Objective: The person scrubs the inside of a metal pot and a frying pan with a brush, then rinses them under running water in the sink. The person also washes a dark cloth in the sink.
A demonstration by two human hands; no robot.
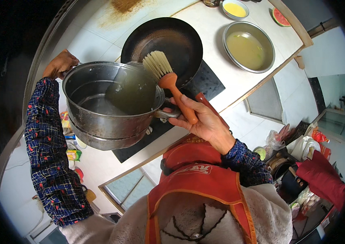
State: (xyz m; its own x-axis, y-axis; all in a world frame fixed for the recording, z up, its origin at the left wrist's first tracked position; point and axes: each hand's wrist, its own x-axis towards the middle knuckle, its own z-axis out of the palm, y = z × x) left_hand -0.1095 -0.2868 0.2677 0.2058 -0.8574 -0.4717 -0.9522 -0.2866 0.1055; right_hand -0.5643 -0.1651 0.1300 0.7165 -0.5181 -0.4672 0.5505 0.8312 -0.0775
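My left hand (61, 64) grips the far-left handle of a steel pot (114, 123), which has a stepped lower part. The pot is held tilted above the stove, and cloudy liquid (132, 91) collects at its far right side. In my right hand (204, 119) is a brush with pale bristles (157, 64) and an orange handle (181, 100). Fingers of that hand also reach the pot's right handle (167, 113). Behind the pot sits a dark wok (181, 42), partly covered by the pot and bristles.
A steel bowl of yellowish liquid (245, 50) stands right of the wok, with a small bowl of yellow liquid (234, 10) and cut watermelon (280, 17) beyond. The black cooktop (207, 80) lies beneath. Colourful packets (73, 155) are at left, and cluttered shelves (285, 170) at right.
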